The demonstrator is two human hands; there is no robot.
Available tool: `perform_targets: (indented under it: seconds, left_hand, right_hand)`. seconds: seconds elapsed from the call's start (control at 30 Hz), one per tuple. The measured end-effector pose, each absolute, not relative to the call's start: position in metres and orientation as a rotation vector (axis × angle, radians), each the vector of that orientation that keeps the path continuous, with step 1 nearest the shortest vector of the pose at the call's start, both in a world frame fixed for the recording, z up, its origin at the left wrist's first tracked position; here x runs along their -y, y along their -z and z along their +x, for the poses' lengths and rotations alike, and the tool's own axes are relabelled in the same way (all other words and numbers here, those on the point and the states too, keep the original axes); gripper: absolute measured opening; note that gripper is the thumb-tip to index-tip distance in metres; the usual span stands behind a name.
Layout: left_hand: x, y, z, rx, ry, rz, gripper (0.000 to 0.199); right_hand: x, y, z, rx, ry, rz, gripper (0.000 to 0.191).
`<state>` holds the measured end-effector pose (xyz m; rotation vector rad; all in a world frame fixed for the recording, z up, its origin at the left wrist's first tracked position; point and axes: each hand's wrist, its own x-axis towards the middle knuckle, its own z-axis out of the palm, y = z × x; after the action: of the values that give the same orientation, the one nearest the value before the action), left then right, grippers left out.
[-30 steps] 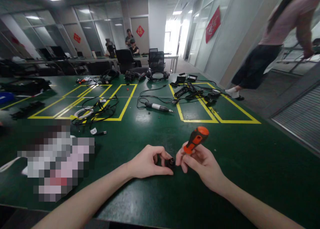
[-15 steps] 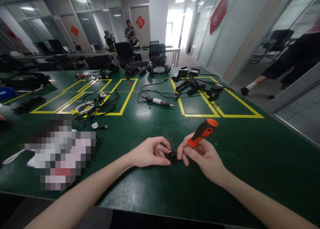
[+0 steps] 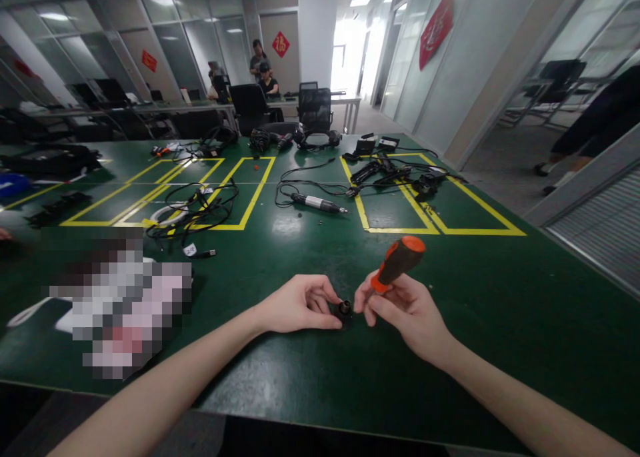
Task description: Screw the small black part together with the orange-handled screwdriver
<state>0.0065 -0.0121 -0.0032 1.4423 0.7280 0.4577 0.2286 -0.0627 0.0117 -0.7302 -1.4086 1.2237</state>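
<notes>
Your left hand [image 3: 295, 305] pinches a small black part [image 3: 345, 308]; your right hand [image 3: 411, 316] grips an orange-and-black tool [image 3: 399, 264] — tip hidden, progress unclear.

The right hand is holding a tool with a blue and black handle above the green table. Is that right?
Not quite: the head view shows the handle is orange and black, not blue and black. The right hand does hold it above the green table.
</notes>
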Motion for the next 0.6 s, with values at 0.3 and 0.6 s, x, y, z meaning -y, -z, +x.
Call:
perform_targets:
  seconds: [0.3,0.6]
  left_hand:
    - [0.0104,0.0035,0.0066,-0.731,-0.443,1.431,0.03]
    - [0.0122,0.0009,0.0094,-0.718,-0.473,1.444,0.041]
  right_hand:
    - [0.0611,-0.0123,0.2298,1.503,-1.163,-0.761,0.028]
    - [0.0635,-0.0171,0.2287,1.466,-1.182,-0.797,0.027]
